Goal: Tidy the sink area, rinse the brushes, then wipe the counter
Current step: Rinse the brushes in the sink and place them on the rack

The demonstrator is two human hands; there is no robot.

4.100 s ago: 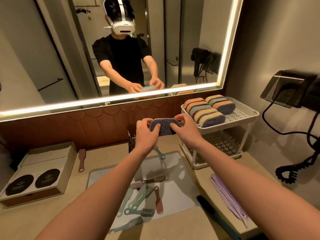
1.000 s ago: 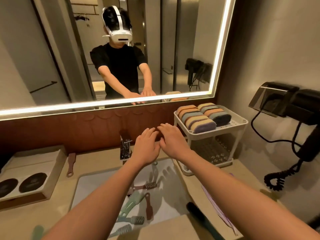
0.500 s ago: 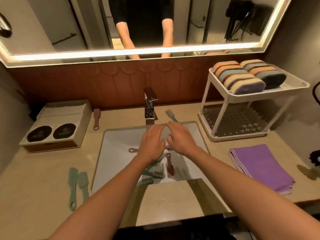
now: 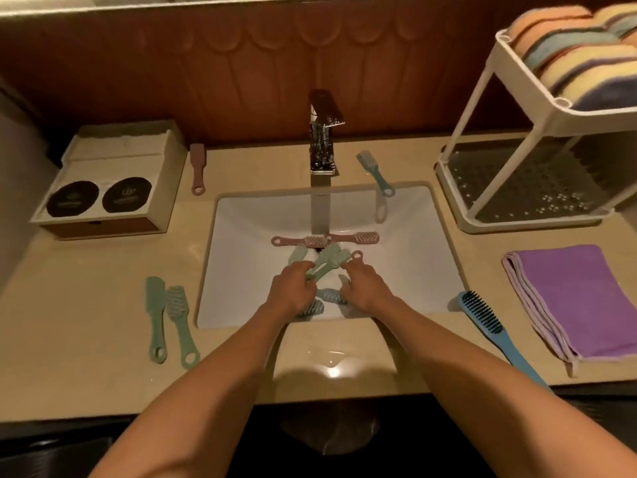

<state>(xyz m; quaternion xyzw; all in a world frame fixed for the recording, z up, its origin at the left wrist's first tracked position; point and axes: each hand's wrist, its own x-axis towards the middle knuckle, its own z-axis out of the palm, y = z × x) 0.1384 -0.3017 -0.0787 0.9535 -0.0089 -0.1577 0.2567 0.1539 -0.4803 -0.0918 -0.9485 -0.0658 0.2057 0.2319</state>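
Left hand (image 4: 293, 288): my fingers curl round green brushes (image 4: 329, 258), low in the sink (image 4: 413, 236).
Right hand (image 4: 365, 288): mine, over a pink brush (image 4: 353, 257); grip unclear.
In the way: blue brush (image 4: 331, 295) under both hands.
Around: faucet (image 4: 322, 132) behind; hairbrush (image 4: 482, 315), cloth (image 4: 568, 298) right.

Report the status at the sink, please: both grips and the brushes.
Left grip holds green brushes in sink. Right grip open, beside. Pink brushes lie below faucet; nothing blocking.
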